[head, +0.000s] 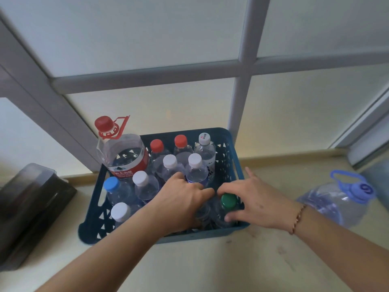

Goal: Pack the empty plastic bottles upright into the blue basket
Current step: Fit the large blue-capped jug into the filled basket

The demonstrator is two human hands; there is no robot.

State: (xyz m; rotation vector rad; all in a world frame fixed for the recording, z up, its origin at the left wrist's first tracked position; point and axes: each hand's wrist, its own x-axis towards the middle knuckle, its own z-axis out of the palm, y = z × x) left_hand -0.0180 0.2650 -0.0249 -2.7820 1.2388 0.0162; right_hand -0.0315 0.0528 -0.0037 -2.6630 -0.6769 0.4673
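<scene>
Blue plastic basket (229,157) with triangular cut-outs sits on a pale floor (231,266), its far edge against the skirting under a frosted glass partition (147,39).

Contents, all upright: a large jug (124,152) in the far left corner, red cap with red carry handle, red label band with white Chinese characters, too small to read. Along the far edge, two red-capped bottles (156,146) (180,141) and a white-capped bottle (205,144) in the far right corner; its cap carries small printed characters, not legible. In front of these, two white-capped bottles (170,162) (195,161). Along the left edge, a blue-capped bottle (111,184), a white-capped one (140,178) beside it, and another white-capped one (120,212) near the near left corner.

Green-capped bottle (228,202) stands at the near right corner. Right hand (252,201) grasps it: fingers curl over its far side, thumb on the near side below the cap. A beaded bracelet (297,218) is on that wrist.

Left hand (181,199) reaches into the middle of the basket, palm down, fingers bent downward among the bottles; whether it grips anything cannot be told.

Outside, a large clear jug with lilac cap and handle (339,199), cap marked "9" or "6", lies tilted right of the basket. A dark translucent box (27,207) sits to its left.
</scene>
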